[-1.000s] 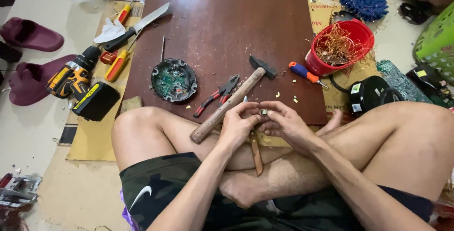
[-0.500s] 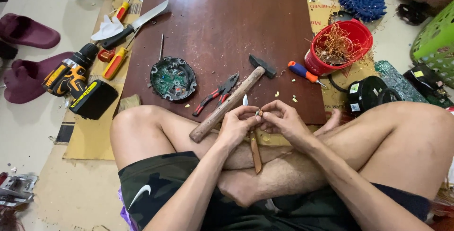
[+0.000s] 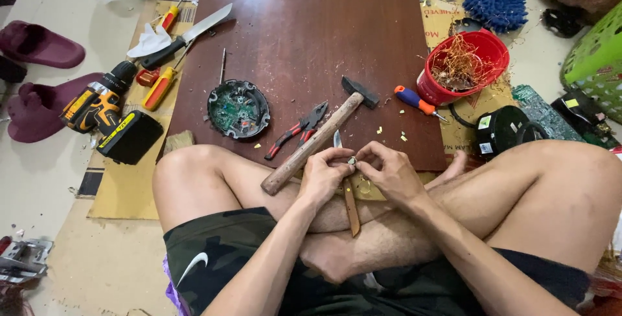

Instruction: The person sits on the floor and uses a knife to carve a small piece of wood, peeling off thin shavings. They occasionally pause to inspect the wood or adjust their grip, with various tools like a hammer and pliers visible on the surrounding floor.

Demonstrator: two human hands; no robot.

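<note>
while both hands meet over the crossed legs, left hand (image 3: 327, 175) & right hand (image 3: 387, 173) pinch a small metal bit (image 3: 351, 160) between fingertips; knife (image 3: 348, 193) lies under them, long axis toward the body, hammer (image 3: 317, 137) just left

Hammer (image 3: 317, 136), pliers (image 3: 298, 129) block near board (image 3: 311, 31) edge; board centre open.

A dark brown board (image 3: 304, 37) on cardboard (image 3: 123, 186) carries a round circuit housing (image 3: 238, 109) at 8 o'clock, pliers (image 3: 298, 129) and a hammer (image 3: 317, 138) at 6, a screwdriver (image 3: 418, 102) at 4.
</note>
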